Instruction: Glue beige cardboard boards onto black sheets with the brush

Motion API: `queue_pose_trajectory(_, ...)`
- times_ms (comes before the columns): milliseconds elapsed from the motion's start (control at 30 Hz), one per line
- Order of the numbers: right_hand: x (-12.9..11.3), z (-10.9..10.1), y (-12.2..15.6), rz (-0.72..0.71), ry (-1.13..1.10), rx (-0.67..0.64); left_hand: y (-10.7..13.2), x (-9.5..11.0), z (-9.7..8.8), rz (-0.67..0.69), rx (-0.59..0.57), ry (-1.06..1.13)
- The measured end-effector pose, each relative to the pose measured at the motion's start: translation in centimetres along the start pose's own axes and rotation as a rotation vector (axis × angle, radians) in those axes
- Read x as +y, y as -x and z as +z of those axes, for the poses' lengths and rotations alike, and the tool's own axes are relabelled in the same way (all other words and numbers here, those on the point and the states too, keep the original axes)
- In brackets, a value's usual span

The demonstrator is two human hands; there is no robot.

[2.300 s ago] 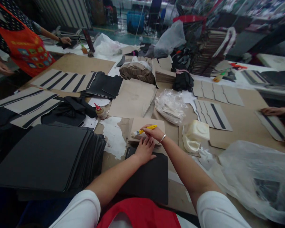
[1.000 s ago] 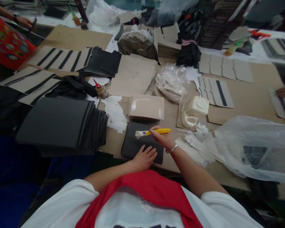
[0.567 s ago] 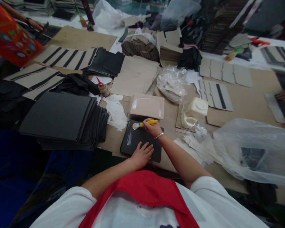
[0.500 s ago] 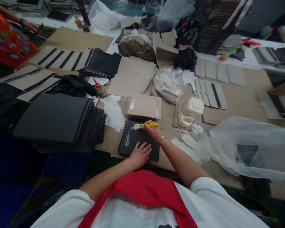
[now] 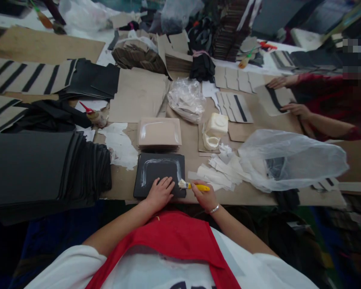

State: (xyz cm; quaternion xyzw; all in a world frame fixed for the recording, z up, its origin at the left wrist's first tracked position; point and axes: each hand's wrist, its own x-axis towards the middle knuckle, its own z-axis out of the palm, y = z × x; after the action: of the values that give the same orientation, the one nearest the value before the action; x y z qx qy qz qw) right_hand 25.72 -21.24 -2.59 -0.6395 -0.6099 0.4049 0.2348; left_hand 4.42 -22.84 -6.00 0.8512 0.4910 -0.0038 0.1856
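Here the left hand (image 5: 159, 193) lies spread flat on the black panel (image 5: 156, 174) at the desk's (image 5: 123, 186) near edge, while the right hand (image 5: 205, 197) pinches the yellow brush (image 5: 196, 187) at the panel's near right corner. The wet white glue (image 5: 161, 161) just beside the left hand could smear if that hand slides.

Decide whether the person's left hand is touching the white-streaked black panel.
Touching. The head view shows the left hand lying flat on the black panel, fingers spread over its near edge.
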Motion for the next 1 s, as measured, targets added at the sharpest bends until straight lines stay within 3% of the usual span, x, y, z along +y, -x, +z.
queue_pose_trajectory(100,-0.5,-1.1,0.6,0.077,-0.111,-0.039,-0.9,-0.9,-1.5,-0.009,-0.036,0.038)
queue_pose_trajectory(167,-1.2,-2.0,-0.6,0.132,-0.219,0.057,-2.9,-2.2,-3.1,-0.007,-0.056,0.065)
queue_pose_trajectory(267,-2.7,-3.1,-3.5,0.094,-0.349,0.311,-7.7,-4.9,-6.0,-0.05,0.106,0.015)
queue_pose_trajectory(333,-3.6,-3.2,-5.2,0.012,-0.403,0.398,-11.3,-6.7,-7.6,-0.104,0.239,-0.063)
queue_pose_trajectory(367,-3.9,-3.1,-5.9,-0.017,-0.424,0.411,-12.9,-7.5,-8.2,-0.133,0.251,-0.096)
queue_pose_trajectory(467,-4.1,-2.5,-7.2,-0.038,-0.47,0.388,-16.2,-9.4,-9.1,-0.165,0.119,-0.141)
queue_pose_trajectory(600,-3.2,-2.0,-8.4,-0.046,-0.52,0.338,-17.3,-11.2,-9.6,-0.094,0.018,-0.143)
queue_pose_trajectory(833,-3.0,-2.1,-10.5,-0.008,-0.556,0.397,-17.9,-12.7,-11.0,0.009,-0.056,-0.124)
queue_pose_trajectory(900,-3.4,-1.8,-11.0,-0.008,-0.551,0.377,-17.1,-12.8,-12.0,0.02,0.074,-0.105)
queue_pose_trajectory(1000,-4.1,-0.8,-11.7,-0.052,-0.541,0.325,-14.4,-13.0,-14.2,-0.092,0.557,0.012)
